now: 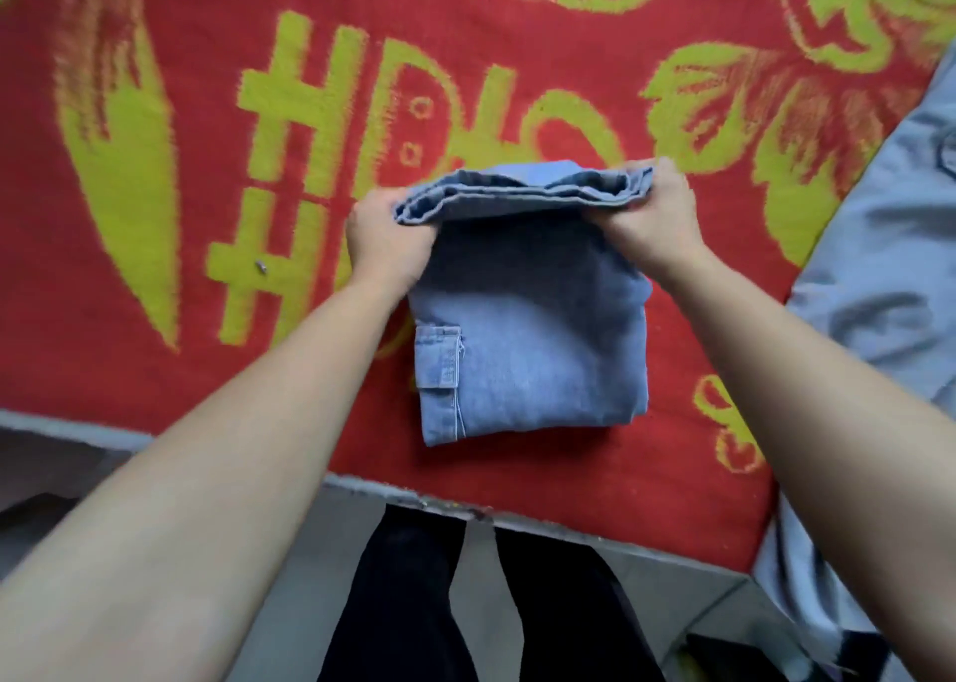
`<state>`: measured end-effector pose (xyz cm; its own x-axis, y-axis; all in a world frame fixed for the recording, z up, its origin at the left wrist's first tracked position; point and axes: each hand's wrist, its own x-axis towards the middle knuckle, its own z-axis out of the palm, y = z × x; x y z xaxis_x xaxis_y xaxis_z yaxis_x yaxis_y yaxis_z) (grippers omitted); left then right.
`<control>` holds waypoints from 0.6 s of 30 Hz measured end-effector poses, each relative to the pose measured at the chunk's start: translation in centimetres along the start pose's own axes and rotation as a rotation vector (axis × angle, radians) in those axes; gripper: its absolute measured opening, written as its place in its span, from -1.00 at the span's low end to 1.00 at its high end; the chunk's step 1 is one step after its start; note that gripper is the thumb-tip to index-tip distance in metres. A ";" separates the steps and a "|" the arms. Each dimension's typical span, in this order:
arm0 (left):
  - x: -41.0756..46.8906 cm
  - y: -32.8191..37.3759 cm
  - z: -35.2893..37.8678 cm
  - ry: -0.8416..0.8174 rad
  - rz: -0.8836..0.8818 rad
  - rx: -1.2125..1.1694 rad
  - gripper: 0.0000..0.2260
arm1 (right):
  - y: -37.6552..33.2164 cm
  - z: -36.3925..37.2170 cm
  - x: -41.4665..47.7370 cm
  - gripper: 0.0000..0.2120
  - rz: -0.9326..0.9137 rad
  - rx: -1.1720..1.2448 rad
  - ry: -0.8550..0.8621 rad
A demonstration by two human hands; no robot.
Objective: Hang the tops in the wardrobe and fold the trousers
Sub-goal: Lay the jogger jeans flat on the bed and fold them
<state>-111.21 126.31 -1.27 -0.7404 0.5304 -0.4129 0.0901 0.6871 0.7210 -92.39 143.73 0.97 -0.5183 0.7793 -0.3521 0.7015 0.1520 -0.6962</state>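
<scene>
We are working at the edge of a bed covered with a red blanket (pixel 155 402) patterned in yellow-green, and the jeans (pixel 533 355) sit on it right in front of us, already reduced to a compact rectangle. Its near part lies flat, with a stitched pocket along the left side. The far edge is raised off the blanket, showing several stacked layers of denim. Our left hand (pixel 385 244) pinches the left end of that thick edge and our right hand (pixel 654 221) pinches the right end, fingers curled in around the bundled layers. Holding both corners at once makes sense, since it keeps the layers aligned and the edge straight, so the stack does not slide apart or twist as it is carried over. By our reading this is a late fold, probably bringing the far portion towards us onto the flat part, though we cannot tell which way the edge is travelling. The blanket gives a soft surface to press the fold down on. At the right a pale grey-blue garment (pixel 879 273) lies well apart from the jeans — whether it is a top we cannot say — and a small metal piece (pixel 262 266) rests on the blanket to the left.
</scene>
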 end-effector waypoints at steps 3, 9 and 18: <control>-6.4 -2.5 -0.2 -0.076 0.167 0.341 -0.89 | 3.8 -0.9 -6.1 -0.85 -0.088 -0.240 -0.031; -14.6 -5.8 1.0 -0.098 0.189 0.348 -0.52 | 8.3 -0.1 -12.9 -0.58 -0.250 -0.510 -0.177; -11.7 -3.8 -0.9 -0.280 0.241 0.587 -0.43 | 5.5 -0.8 -11.7 -0.45 -0.323 -0.780 -0.173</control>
<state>-103.52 117.03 1.34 -0.4620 0.7559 -0.4638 0.6347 0.6471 0.4224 -82.07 135.92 1.81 -0.7729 0.5322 -0.3456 0.6097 0.7736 -0.1723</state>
